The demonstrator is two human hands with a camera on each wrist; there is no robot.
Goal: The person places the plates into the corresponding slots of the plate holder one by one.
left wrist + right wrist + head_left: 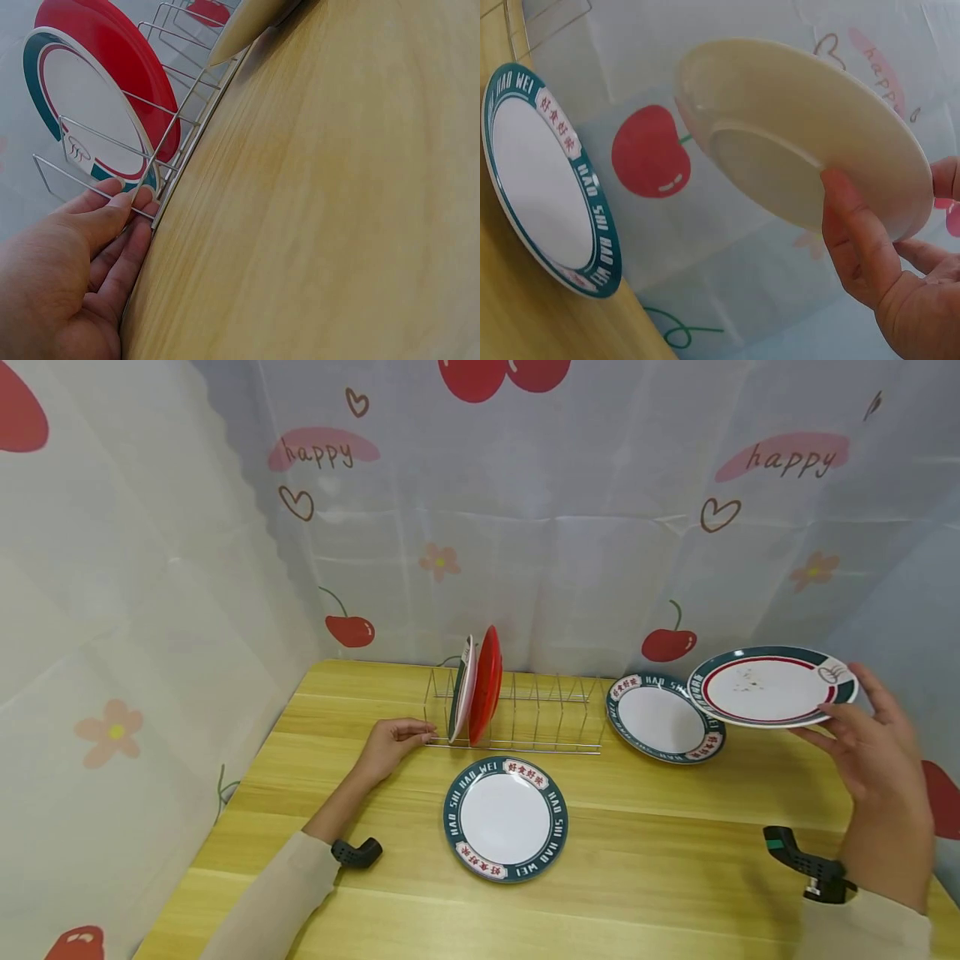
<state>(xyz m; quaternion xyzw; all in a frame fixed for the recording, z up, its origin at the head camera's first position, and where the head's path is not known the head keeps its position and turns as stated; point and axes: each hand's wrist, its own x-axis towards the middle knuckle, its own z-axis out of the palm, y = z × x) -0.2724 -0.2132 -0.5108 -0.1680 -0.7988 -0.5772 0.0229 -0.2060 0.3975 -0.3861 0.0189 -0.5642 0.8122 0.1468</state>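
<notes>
My left hand (392,745) pinches the left end of a wire dish rack (540,746), fingers curled about its wire in the left wrist view. In the rack stand a white plate with a green and red rim (94,105) and a red plate (487,685), side by side on edge. Raised at the right, my right hand (873,743) grips a white plate with a green rim and red ring (772,687) by its right edge. Its pale underside shows in the right wrist view, with fingers beneath it.
One green-rimmed plate (506,818) lies flat on the wooden table (645,877) before the rack. Another green-rimmed plate (660,718) lies right of the rack, partly overlapped in view by the held plate. A printed curtain (540,568) hangs behind the table.
</notes>
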